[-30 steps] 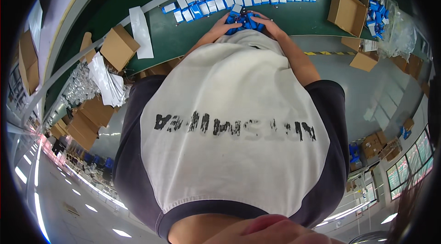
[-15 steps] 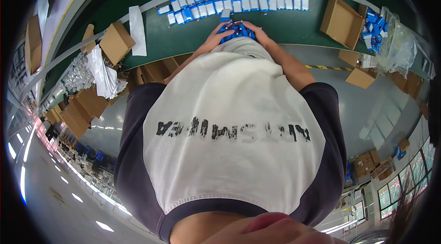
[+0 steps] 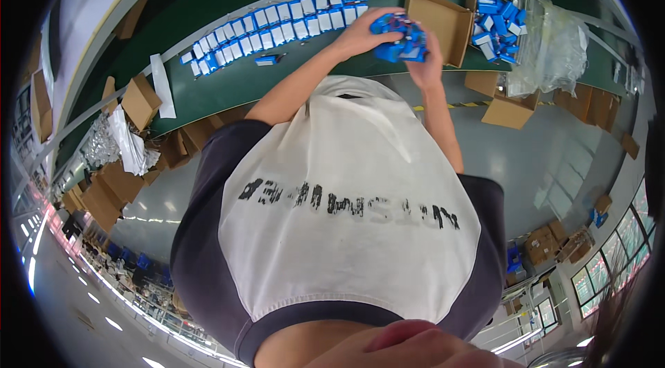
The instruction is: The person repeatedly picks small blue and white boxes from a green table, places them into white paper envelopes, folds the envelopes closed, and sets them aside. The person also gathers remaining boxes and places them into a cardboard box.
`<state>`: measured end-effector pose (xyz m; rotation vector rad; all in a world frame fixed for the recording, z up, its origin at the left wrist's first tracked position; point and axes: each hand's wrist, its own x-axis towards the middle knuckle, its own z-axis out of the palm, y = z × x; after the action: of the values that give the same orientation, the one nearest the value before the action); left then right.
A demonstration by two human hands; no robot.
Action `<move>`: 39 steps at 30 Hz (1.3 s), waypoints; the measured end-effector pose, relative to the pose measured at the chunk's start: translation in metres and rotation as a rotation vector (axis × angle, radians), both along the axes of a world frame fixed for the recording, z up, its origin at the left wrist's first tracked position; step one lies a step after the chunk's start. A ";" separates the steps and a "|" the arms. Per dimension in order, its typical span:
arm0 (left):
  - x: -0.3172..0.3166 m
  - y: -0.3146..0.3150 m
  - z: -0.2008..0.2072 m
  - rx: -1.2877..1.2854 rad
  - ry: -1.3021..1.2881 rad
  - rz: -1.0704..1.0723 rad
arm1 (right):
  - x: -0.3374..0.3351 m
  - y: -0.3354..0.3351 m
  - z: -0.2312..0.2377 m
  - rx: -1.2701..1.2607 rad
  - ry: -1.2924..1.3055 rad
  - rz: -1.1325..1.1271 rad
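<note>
A bunch of blue battery packs [image 3: 400, 41] with thin wires is held off the green table between both my hands. My left hand [image 3: 364, 34] wraps the left side, its thumb across the packs. Around the right side closes my right hand [image 3: 432, 62], close to an open cardboard box [image 3: 450, 11]. Two neat rows of blue and white battery packs [image 3: 284, 20] lie along the table to the left. A single battery pack [image 3: 266, 60] rests apart in front of those rows. The hidden sides of the bunch cannot be seen.
A second cardboard box [image 3: 472, 0] at the right has a heap of loose blue packs [image 3: 497, 30] beside or in it. Clear plastic bags [image 3: 554, 42] lie farther right. At the left are a white sheet [image 3: 163, 87] and a cardboard box [image 3: 140, 101].
My hands have lifted the bunch from the table's near edge and carried it right, towards the cardboard boxes. The single pack stays behind on the table. My view has turned right.
</note>
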<state>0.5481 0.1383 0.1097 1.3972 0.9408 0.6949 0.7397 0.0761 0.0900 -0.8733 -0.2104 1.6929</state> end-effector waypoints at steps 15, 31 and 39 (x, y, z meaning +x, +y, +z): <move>-0.177 -0.030 -0.097 0.493 0.573 0.542 | -0.040 0.030 -0.046 0.290 -1.333 0.333; -0.521 -0.047 -0.176 -0.474 0.879 0.598 | -0.080 0.096 -0.129 -0.369 -1.281 0.715; -0.503 -0.051 -0.132 -0.719 0.411 0.715 | -0.108 0.070 -0.123 -0.315 -1.261 0.623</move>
<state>0.0450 0.0872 -0.0220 0.5407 1.8409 0.4920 0.6314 0.1463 -0.0329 -2.2052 -1.1737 1.4743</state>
